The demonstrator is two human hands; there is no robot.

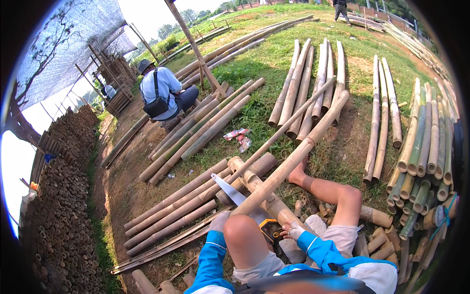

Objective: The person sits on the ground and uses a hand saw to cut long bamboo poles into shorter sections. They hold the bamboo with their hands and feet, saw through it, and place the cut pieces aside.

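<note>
A long bamboo pole slants from the upper right down to my left knee, resting across a thick bamboo piece. My left hand, in a pale glove, is closed at the pole's lower end; my knee hides part of the grip. Beside the pole lies a handsaw, its silver blade angled to the far left and passing under the pole. My right hand, also gloved, is closed at the saw's yellow and black handle. A thinner bamboo pole runs alongside, beyond the blade.
Cut bamboo poles lie to the left, near short offcuts and stones on the right. Bundled poles stand out at the right. A person in a hat crouches among poles at the far left. Stacked bamboo lines the left side.
</note>
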